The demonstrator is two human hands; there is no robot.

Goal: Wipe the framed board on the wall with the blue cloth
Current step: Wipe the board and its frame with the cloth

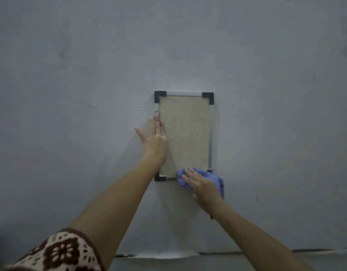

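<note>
A tall framed board (185,133) hangs on the grey wall, with a beige cork-like face, a thin metal frame and black corner pieces. My left hand (155,141) lies flat against its left edge, fingers stretched upward, the fingertips near a small round screw (157,112). My right hand (201,185) presses a crumpled blue cloth (212,178) onto the board's lower right corner. The cloth hides most of that corner and hangs past the frame onto the wall.
The grey wall (71,94) fills nearly the whole view. A horizontal seam with a pale patch (159,255) runs along the bottom. A brown and white patterned sleeve (59,253) shows at the lower left.
</note>
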